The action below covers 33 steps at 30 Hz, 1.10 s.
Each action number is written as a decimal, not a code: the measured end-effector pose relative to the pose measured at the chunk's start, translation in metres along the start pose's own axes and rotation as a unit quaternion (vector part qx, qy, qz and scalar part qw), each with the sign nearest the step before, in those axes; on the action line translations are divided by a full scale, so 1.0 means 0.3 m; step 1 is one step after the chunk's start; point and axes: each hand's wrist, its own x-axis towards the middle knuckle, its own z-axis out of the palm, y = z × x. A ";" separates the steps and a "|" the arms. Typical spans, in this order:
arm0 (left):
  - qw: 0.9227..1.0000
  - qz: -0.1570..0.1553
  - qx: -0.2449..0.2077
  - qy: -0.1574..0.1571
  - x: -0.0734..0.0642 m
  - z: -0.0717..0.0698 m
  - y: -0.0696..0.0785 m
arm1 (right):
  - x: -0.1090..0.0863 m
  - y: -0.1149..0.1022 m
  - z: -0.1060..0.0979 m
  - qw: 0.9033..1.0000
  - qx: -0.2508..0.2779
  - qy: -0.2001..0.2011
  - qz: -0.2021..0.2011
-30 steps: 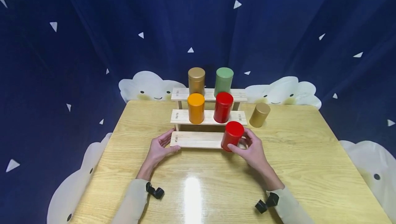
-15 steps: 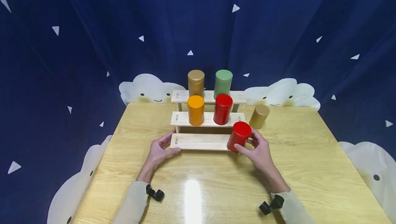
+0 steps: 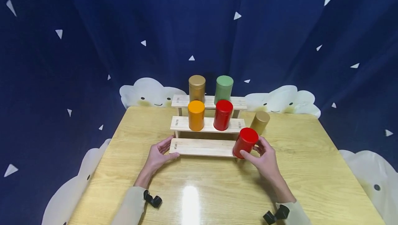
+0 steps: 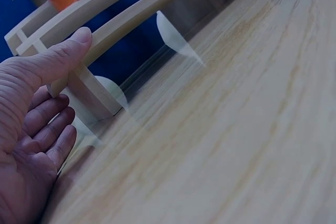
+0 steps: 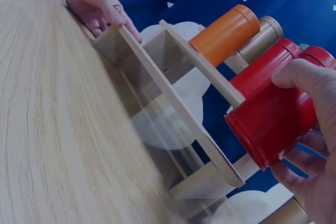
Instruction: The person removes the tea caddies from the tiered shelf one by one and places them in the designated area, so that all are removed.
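My right hand [image 3: 265,157] holds a red canister [image 3: 245,142] by its side, thumb in front, over the right end of the lowest step. In the right wrist view the canister's base [image 5: 244,142] appears lifted off the board. The three-step wooden rack [image 3: 202,147] stands on the table. My left hand [image 3: 158,154] grips the left end of its lowest step; in the left wrist view the thumb [image 4: 73,51] lies along the board's front edge. On the middle step are an orange canister [image 3: 196,116] and another red canister [image 3: 223,116].
On the top step stand a gold canister [image 3: 197,88] and a green canister [image 3: 223,90]. Another gold canister [image 3: 260,123] is on the table [image 3: 304,156], right of the rack. A dark blue curtain [image 3: 174,21] with white clouds hangs behind.
My right hand has moved the red canister to the right along the lowest step, to its right end. The left hand stays at the rack's left end. The head view has tilted up slightly.
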 end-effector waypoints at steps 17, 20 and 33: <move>1.000 -0.011 -0.002 0.005 -0.014 0.007 -0.005 | -0.001 -0.008 -0.087 0.998 -0.012 0.053 0.040; 1.000 -0.007 0.000 0.003 -0.015 0.007 -0.002 | 0.006 -0.007 -0.107 0.997 -0.013 0.061 0.040; 1.000 0.003 0.005 0.009 0.000 0.006 -0.002 | 0.067 0.042 -0.195 0.993 -0.044 0.102 0.044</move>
